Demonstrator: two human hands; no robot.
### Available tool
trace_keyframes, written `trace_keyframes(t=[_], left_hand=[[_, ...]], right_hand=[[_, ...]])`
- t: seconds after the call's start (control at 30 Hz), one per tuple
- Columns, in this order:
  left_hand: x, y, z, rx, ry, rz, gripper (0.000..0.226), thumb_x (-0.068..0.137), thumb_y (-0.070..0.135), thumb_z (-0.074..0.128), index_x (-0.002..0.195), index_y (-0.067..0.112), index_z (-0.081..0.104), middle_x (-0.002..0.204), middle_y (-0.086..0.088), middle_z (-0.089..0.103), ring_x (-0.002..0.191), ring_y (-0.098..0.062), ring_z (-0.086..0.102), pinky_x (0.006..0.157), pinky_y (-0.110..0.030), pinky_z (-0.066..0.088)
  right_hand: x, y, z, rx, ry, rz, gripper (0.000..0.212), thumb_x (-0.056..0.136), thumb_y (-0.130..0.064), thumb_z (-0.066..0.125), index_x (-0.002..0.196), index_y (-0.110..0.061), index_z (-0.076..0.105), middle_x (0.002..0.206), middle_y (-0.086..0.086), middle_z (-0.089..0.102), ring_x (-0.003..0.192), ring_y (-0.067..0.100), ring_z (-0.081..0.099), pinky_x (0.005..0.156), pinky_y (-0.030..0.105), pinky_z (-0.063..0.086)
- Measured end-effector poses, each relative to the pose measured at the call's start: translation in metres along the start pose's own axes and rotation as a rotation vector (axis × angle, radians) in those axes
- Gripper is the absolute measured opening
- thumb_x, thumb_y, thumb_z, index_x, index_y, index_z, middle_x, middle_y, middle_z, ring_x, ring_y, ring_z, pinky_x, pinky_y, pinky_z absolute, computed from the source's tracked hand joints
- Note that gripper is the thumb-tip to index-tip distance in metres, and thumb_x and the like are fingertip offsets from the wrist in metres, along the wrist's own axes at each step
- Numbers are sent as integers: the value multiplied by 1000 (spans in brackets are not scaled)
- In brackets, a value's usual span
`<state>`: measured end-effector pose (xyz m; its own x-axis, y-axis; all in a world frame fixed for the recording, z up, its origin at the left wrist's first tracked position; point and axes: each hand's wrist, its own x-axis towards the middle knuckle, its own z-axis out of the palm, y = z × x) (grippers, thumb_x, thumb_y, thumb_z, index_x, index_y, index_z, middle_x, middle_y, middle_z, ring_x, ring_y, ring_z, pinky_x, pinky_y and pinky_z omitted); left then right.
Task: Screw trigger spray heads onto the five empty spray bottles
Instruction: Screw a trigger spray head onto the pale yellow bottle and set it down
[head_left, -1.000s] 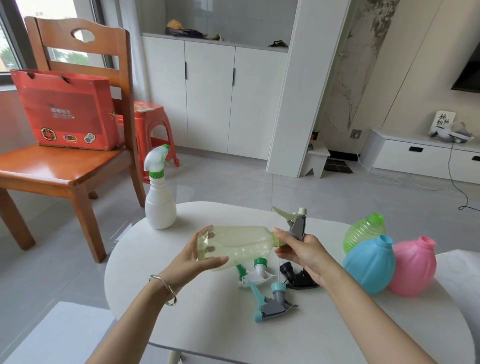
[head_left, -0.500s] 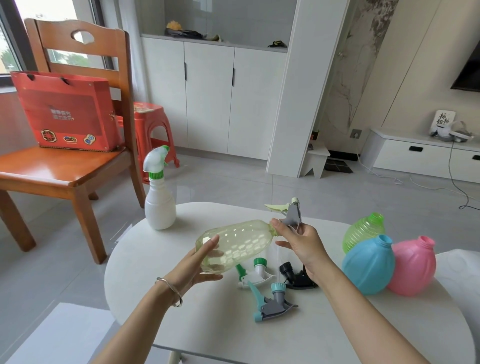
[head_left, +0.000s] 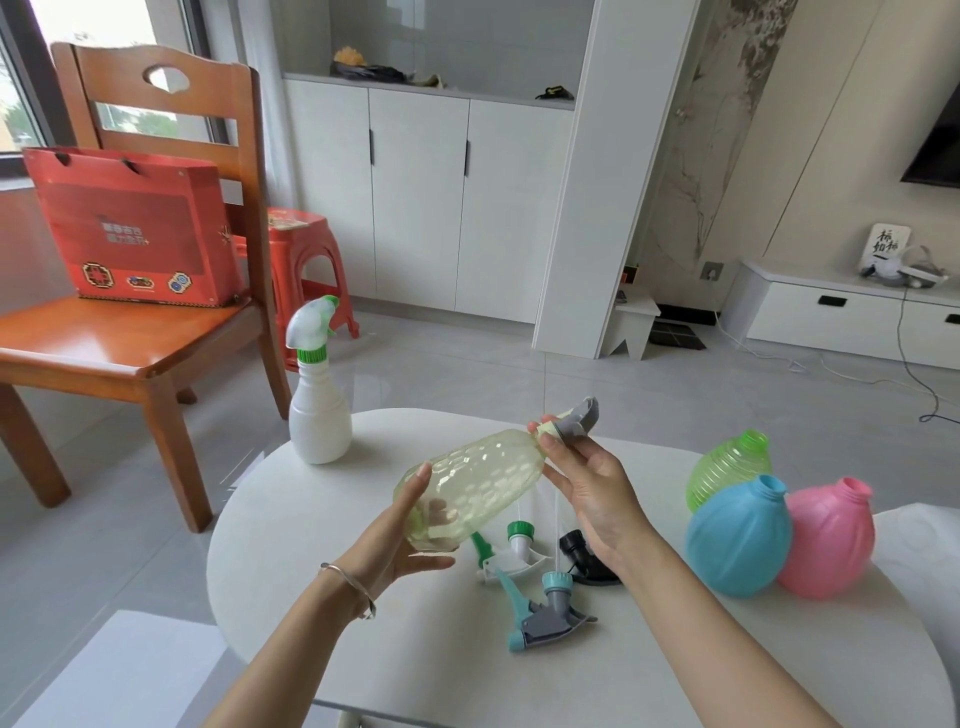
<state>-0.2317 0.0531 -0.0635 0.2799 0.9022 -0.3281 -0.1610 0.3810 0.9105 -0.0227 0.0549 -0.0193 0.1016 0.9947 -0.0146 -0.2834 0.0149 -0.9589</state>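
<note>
My left hand grips the base of a pale yellow translucent bottle, held tilted above the white table. At the bottle's neck my right hand pinches the collar of a grey trigger head. A white bottle with a white and green head fitted stands at the table's far left. Green, blue and pink bottles with open necks lie at the right. Three loose heads lie below my hands: white-green, black and teal-grey.
A wooden chair with a red gift bag stands left of the table, an orange stool behind it. White cabinets line the back wall. A white surface lies at the lower left below the table's edge.
The bottle has tilted further, its neck rising to the right. My right hand has turned the trigger head round on the neck, so its nozzle now points away to the right.
</note>
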Motion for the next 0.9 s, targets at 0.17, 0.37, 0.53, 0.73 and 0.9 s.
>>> trace_keyframes(t=[0.17, 0.37, 0.53, 0.73, 0.9], left_hand=[[-1, 0, 2, -31, -4, 84, 75, 57, 66, 64, 114, 17, 59, 112, -8, 64, 87, -23, 66, 75, -34, 58], [-1, -1, 2, 42, 112, 299, 73, 54, 60, 67, 116, 21, 59, 99, 8, 73, 84, -6, 69, 73, -21, 55], [-2, -3, 1, 52, 112, 332, 69, 55, 58, 68, 114, 26, 58, 104, 9, 71, 89, -7, 70, 69, -18, 54], [-4, -6, 4, -91, 25, 245, 76, 63, 61, 67, 128, 25, 49, 121, -9, 65, 103, -26, 68, 85, -38, 56], [-5, 3, 0, -200, -42, 265, 61, 77, 59, 58, 130, 28, 53, 131, -8, 59, 115, -25, 61, 94, -41, 52]], right_hand=[[1, -2, 5, 56, 13, -85, 69, 42, -50, 88, 98, -13, 71, 102, 1, 75, 104, 9, 66, 98, 20, 46], [-3, -4, 15, 59, 78, -70, 36, 66, -30, 71, 96, -10, 71, 104, 5, 72, 110, 15, 63, 107, 31, 40], [-4, -3, 20, 50, 114, -46, 41, 67, -28, 72, 102, -6, 70, 114, 12, 69, 113, 19, 61, 109, 35, 39], [-10, -6, 26, -150, -74, 24, 59, 66, -51, 72, 117, -24, 60, 123, -4, 64, 117, 11, 58, 104, 34, 42], [-22, 17, 62, -258, -217, 113, 81, 59, -54, 78, 131, -32, 46, 135, -8, 52, 124, 10, 50, 106, 33, 41]])
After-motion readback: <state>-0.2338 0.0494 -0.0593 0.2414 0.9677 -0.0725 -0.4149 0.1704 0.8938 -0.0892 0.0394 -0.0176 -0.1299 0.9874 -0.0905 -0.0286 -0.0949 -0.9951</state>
